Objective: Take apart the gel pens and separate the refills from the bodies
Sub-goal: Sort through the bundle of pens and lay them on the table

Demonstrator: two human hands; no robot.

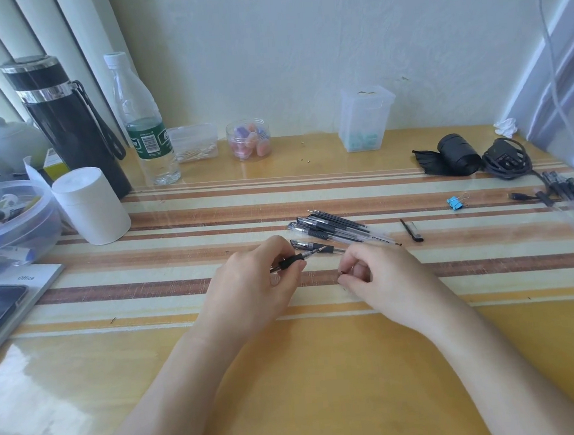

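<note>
Both hands work above the striped table (188,290), near its middle. The left hand (250,289) has its fingers closed around the black rubber grip section of a gel pen (299,258). The pen's long axis runs from lower left to upper right, rising slightly away from the hand; the free end points right, toward the pile. The right hand (372,275) has thumb and fingers pinched together on a very small dark part (341,273); what that part is cannot be told.

A pile of gel pens (334,229) lies just beyond the hands, touching one another. Their long axes run roughly from upper left to lower right, with the black caps at the left ends. A single thin refill (411,230) lies just right of the pile, steeply angled, its dark end nearest the viewer. A second group of pen parts (567,192) lies well apart at the right table edge, near a blue binder clip (455,203).

Legible writing: the word "Office" on the booklet (31,278) at the left edge. The green label on the water bottle (144,125) carries a barcode; its text is too small to read.
</note>
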